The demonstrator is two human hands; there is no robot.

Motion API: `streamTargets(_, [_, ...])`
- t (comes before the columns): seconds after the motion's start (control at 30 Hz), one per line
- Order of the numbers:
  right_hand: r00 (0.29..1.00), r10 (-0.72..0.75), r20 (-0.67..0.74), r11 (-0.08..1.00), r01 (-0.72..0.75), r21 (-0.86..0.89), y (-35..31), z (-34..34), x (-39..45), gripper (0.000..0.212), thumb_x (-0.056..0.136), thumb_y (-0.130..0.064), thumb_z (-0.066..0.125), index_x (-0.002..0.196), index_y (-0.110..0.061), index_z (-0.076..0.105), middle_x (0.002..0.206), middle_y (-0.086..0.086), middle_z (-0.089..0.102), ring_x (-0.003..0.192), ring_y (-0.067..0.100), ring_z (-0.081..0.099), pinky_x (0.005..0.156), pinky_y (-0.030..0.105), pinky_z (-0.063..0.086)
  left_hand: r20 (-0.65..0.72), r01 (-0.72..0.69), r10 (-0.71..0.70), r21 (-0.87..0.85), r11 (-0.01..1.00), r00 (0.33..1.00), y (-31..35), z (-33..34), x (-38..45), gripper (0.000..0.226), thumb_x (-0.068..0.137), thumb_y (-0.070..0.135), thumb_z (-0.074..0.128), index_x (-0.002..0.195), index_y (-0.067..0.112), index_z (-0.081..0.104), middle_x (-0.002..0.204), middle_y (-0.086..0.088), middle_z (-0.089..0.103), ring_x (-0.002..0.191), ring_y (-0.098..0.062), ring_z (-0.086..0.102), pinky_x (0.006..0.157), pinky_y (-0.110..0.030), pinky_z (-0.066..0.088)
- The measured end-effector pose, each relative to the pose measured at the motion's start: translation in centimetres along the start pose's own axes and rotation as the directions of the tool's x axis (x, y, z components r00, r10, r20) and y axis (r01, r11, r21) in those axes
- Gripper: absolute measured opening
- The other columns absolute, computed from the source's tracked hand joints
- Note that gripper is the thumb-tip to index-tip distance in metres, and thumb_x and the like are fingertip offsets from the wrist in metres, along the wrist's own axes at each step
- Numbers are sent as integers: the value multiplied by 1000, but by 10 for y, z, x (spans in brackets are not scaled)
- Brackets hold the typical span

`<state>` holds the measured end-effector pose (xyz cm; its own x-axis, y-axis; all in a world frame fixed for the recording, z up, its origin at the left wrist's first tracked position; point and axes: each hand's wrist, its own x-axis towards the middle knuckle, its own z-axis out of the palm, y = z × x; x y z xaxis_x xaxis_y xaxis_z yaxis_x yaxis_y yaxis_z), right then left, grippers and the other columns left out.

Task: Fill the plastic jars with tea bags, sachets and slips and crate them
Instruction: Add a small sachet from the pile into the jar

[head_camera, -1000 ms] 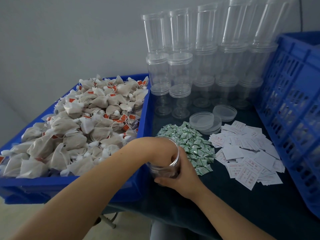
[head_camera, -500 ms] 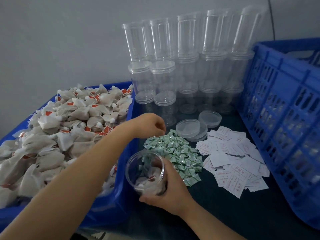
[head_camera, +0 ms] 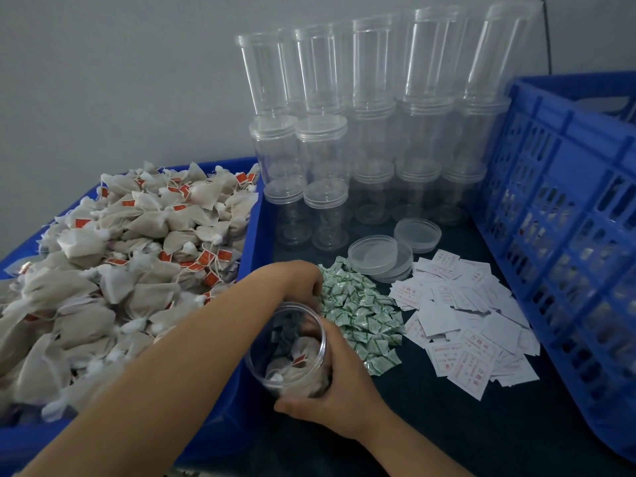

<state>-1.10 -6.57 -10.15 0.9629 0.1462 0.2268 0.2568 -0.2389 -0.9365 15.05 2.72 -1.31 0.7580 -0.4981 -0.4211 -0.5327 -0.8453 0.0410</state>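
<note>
My right hand [head_camera: 335,387] grips a clear plastic jar [head_camera: 287,352], tilted with its mouth toward me, at the table's front edge. Tea bags with red tags lie in its bottom. My left hand [head_camera: 296,280] hovers at the far rim of the jar's mouth, beside the green sachets [head_camera: 361,311]. Its fingers curl downward, and the fingertips are hidden behind the rim. White paper slips [head_camera: 464,325] are spread to the right of the sachets. A heap of tea bags [head_camera: 130,270] fills the blue tray [head_camera: 253,228] on the left.
Stacks of empty clear jars [head_camera: 378,132] stand against the back wall. Loose lids [head_camera: 378,258] lie in front of them. A tall blue crate [head_camera: 564,235] borders the right side. The table has a dark cover [head_camera: 447,425].
My left hand came out of the jar, reached to the sachet pile, then drew back to the jar's mouth. My right hand tilted the jar toward me.
</note>
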Motion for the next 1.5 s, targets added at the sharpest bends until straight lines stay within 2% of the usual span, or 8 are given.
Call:
streamTargets(0.4, [999, 36, 12, 999, -36, -5, -1, 0, 0, 106, 51, -57, 90, 142, -44, 37, 133, -32, 48, 129, -1, 49, 107, 33, 47, -125, -75, 64, -86, 993, 990, 2, -6, -1, 9, 84, 21, 70, 83, 18, 62, 89, 1, 63, 76, -13, 54, 69, -27, 46])
streamTargets(0.67, [998, 57, 9, 998, -57, 33, -7, 1, 1, 112, 52, -56, 90, 148, -36, 36, 140, -17, 51, 132, 6, 50, 109, 40, 45, -366, -187, 24, -418, 889, 930, 5, -41, -47, 7, 85, 20, 70, 82, 21, 63, 73, 8, 69, 66, 1, 64, 68, -17, 48])
streamTargets(0.83, [1000, 17, 13, 998, -18, 61, -1, 1, 2, 97, 53, -48, 92, 132, -62, 37, 129, -34, 51, 125, -1, 54, 103, 31, 51, -450, -209, 26, -363, 908, 892, 4, -62, -109, 7, 87, 20, 67, 87, 27, 64, 78, 10, 68, 70, 4, 61, 65, -8, 46])
streamTargets(1.0, [999, -27, 19, 993, 24, 118, -7, 1, 3, 91, 55, -44, 91, 120, -77, 36, 123, -43, 50, 119, -10, 55, 87, 10, 48, -336, -148, 13, -379, 914, 942, 8, -42, -161, 14, 84, 26, 69, 85, 35, 60, 73, 21, 64, 70, 10, 58, 62, -5, 43])
streamTargets(1.1, [998, -57, 24, 988, 53, 146, -7, 0, 0, 90, 59, -33, 92, 120, -74, 40, 123, -44, 51, 115, -15, 54, 83, 3, 46, -283, -102, 7, -323, 941, 959, 17, -27, -172, 14, 84, 29, 70, 80, 36, 58, 74, 19, 65, 71, 10, 58, 63, -9, 45])
streamTargets(1.2, [998, -58, -11, 983, 59, 176, -5, -1, -1, 88, 58, -33, 92, 126, -61, 44, 122, -41, 53, 118, -12, 54, 85, 18, 56, -268, -65, 14, -180, 981, 963, 29, -17, -173, 9, 88, 28, 65, 84, 33, 59, 79, 17, 64, 75, 8, 57, 69, -11, 47])
streamTargets(1.33, [995, -53, -82, 990, 63, 125, -7, -9, -5, 90, 54, -39, 92, 124, -68, 44, 124, -36, 53, 122, -5, 54, 90, 21, 54, -334, -20, 28, 28, 999, 942, 47, -10, -167, 9, 93, 23, 51, 92, 24, 60, 80, 12, 58, 80, -8, 53, 77, -33, 49])
streamTargets(1.5, [992, -62, -114, 993, 73, 91, -6, -26, -15, 92, 63, -28, 94, 140, -24, 45, 131, -13, 62, 122, 7, 61, 92, 17, 51, -335, -33, 103, 206, 978, 937, 76, -11, -159, 17, 96, 21, 41, 89, 22, 57, 88, 6, 55, 89, -19, 56, 67, -32, 43])
